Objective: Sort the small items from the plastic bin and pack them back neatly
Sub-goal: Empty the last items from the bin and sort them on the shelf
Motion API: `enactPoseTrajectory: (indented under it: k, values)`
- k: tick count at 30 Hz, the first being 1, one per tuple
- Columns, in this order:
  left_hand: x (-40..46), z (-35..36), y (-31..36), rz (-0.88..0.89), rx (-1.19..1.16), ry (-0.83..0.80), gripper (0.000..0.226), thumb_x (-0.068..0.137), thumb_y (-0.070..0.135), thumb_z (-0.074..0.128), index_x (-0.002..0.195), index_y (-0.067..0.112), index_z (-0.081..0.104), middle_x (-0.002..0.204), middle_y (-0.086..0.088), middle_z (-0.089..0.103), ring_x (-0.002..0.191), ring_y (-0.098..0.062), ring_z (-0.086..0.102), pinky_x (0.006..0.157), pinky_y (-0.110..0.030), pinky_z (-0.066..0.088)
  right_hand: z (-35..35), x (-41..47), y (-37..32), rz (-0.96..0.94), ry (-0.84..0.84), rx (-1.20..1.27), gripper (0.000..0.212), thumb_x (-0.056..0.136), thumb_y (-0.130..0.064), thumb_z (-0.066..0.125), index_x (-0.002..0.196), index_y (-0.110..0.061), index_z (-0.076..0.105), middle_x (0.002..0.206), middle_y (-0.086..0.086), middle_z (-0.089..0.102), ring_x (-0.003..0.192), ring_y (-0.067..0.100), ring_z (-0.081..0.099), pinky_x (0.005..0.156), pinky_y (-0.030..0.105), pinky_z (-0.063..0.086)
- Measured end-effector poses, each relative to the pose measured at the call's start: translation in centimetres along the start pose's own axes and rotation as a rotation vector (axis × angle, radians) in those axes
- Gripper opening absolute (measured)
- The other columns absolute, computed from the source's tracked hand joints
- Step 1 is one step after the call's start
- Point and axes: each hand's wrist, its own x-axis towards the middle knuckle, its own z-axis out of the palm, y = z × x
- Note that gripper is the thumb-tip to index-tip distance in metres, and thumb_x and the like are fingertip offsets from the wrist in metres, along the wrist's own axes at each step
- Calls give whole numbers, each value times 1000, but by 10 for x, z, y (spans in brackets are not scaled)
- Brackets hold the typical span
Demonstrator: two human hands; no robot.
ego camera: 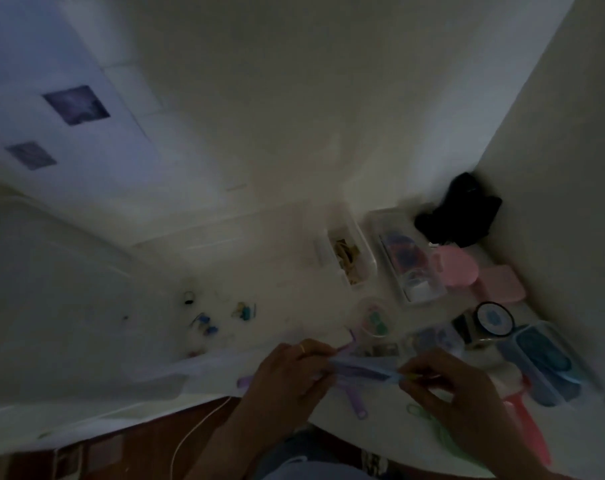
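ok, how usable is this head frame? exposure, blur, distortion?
Head view: underexposed and dim, no glare. Motion blur smears both hands, left and right, and the bluish strip they pinch. The clear bins are soft, contents unreadable. Wide-angle distortion bends the table edge.

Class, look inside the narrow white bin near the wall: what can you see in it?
The narrow white bin holds a jumble of tan and brown small items. The picture is too dark and blurred to name them, and whatever lies beneath is covered.

bare hands [287, 372], gold ring [302, 348], jeans [315, 459]
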Motion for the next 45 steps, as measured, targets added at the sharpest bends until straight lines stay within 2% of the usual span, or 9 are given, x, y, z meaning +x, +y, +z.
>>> enactPoseTrajectory:
  k: [8,12,17,21,23,32,36,39,45]
  values:
    - [-47,-6,-34,-195,-4,383,18,97,36,49,112,29,57,124,29,55,90,-2,56,76,-18,45,52,8,-39,73,-49,178,12,73,-18,81,84,-23,75,80,-13,75,76,4,72,72,23,58]
    - [-37,-14,-15,-95,-176,214,31,87,50,69,117,42,63,122,40,50,111,10,52,95,-10,41,81,15,-59,3,-79,196,10,71,-28,82,79,-29,76,76,-17,73,73,3,71,69,23,58]
    - [-36,-4,-14,-32,-229,274,33,84,49,73,115,38,70,114,32,57,105,6,52,88,-22,48,83,16,-57,-6,-131,120,25,75,-10,83,82,-32,75,80,-18,73,75,2,71,71,30,59]
    - [-42,6,-17,5,-279,347,25,89,44,69,109,31,75,108,21,62,101,8,52,83,-20,48,83,5,-58,36,-115,172,22,75,-53,76,85,-33,77,84,-15,74,79,3,71,71,29,58]
    - [-43,13,-20,-24,-274,292,23,93,47,63,106,33,75,108,22,62,100,9,51,86,-16,45,84,-1,-55,108,-84,196,27,72,-58,74,83,-34,77,81,-17,74,78,3,72,72,25,58]
    - [-52,0,-53,22,-114,135,15,102,36,50,106,26,61,114,14,57,102,-9,58,86,-25,47,44,-19,-32,309,171,351,15,73,9,76,75,-5,73,73,4,74,68,11,70,63,15,53]
    - [-52,4,-54,178,79,17,15,100,22,52,112,17,60,117,1,60,102,-17,58,81,-29,48,22,-31,-4,392,262,372,18,71,4,76,70,-14,75,74,6,74,68,13,69,62,17,53]
    - [-42,26,-54,57,-43,-140,28,103,36,36,116,23,58,113,5,60,92,-11,60,70,-14,38,21,-38,17,464,286,424,16,84,-2,68,82,-16,74,85,7,74,76,20,71,64,24,57]
    - [-40,96,-54,-172,-294,-315,16,104,26,45,115,35,39,71,13,57,60,-10,58,50,-23,39,41,-45,78,735,233,549,11,97,-9,55,104,0,56,101,19,70,83,34,72,71,41,61]
